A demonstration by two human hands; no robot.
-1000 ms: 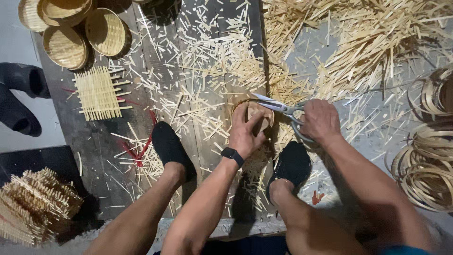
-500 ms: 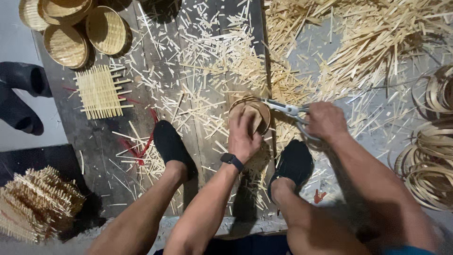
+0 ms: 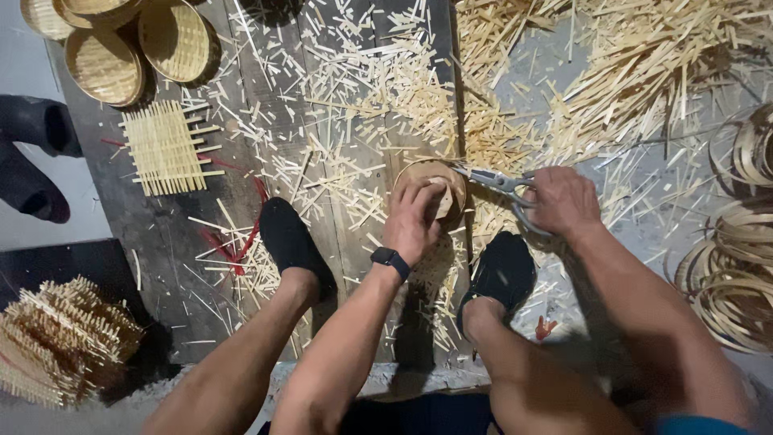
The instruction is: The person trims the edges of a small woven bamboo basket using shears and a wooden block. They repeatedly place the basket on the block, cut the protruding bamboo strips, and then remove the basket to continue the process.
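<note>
Gripping a small round woven basket (image 3: 435,189) from above, the left hand (image 3: 412,221) has its fingers closed over the rim. The right hand (image 3: 561,201) is closed around the handles of scissors (image 3: 495,184), whose blades touch the basket's right edge. The basket sits near the right edge of a dark wooden board (image 3: 161,234) littered with bamboo offcuts (image 3: 362,89).

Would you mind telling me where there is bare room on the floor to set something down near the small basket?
The freest patch is the dark board between the flat woven mat and the left shoe. Around the small basket, left hand and scissors, bamboo offcuts crowd everything; coiled strips fill the right.
</note>
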